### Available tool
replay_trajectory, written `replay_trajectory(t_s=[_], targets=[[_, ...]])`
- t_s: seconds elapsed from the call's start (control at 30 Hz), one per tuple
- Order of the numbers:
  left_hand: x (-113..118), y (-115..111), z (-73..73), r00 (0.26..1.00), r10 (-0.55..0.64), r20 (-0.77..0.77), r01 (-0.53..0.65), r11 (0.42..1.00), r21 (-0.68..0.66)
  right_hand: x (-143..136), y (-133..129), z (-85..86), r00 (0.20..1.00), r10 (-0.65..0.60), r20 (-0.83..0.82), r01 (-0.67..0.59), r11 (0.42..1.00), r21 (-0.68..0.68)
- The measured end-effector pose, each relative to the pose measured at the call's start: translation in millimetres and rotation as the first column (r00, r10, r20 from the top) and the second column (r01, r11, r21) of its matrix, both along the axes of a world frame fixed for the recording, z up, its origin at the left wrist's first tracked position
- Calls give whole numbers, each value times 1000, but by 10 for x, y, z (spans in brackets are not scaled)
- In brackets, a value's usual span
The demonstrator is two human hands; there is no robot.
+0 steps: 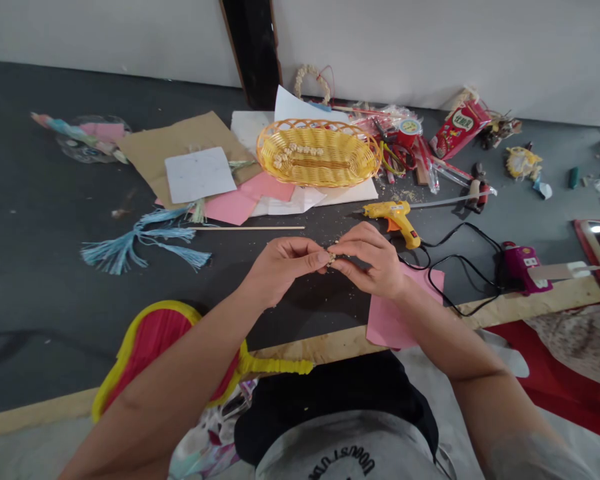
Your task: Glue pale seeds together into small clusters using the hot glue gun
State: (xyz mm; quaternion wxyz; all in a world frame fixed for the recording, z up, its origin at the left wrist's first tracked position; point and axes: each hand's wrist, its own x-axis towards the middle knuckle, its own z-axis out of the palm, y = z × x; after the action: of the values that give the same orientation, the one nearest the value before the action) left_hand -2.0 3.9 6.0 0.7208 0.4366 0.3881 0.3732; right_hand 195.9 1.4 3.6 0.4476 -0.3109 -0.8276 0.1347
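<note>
Both hands meet above the dark tabletop near its front edge. My left hand pinches a small, knobbly tan piece between thumb and fingers. From the other side, my right hand has its thumb and fingertips closed on the same piece. Fingers cover most of it, so its exact kind cannot be made out. Pale crumbs are scattered around and below the hands. Beyond them, a yellow woven basket holds several pale knobbly clusters. A yellow glue gun lies just past my right hand.
The glue gun's black cord loops toward a purple power block. Pink paper lies under my right forearm. Blue tassels and a thin stick are at left. A red-and-yellow fan overhangs the front edge.
</note>
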Motion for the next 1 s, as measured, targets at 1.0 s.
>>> replay_trajectory(t_s=[1.0], targets=[[-14,105,59,933,310,180,-277,942,-189,46,28,-41,980,-182,-81,163,965,-204]])
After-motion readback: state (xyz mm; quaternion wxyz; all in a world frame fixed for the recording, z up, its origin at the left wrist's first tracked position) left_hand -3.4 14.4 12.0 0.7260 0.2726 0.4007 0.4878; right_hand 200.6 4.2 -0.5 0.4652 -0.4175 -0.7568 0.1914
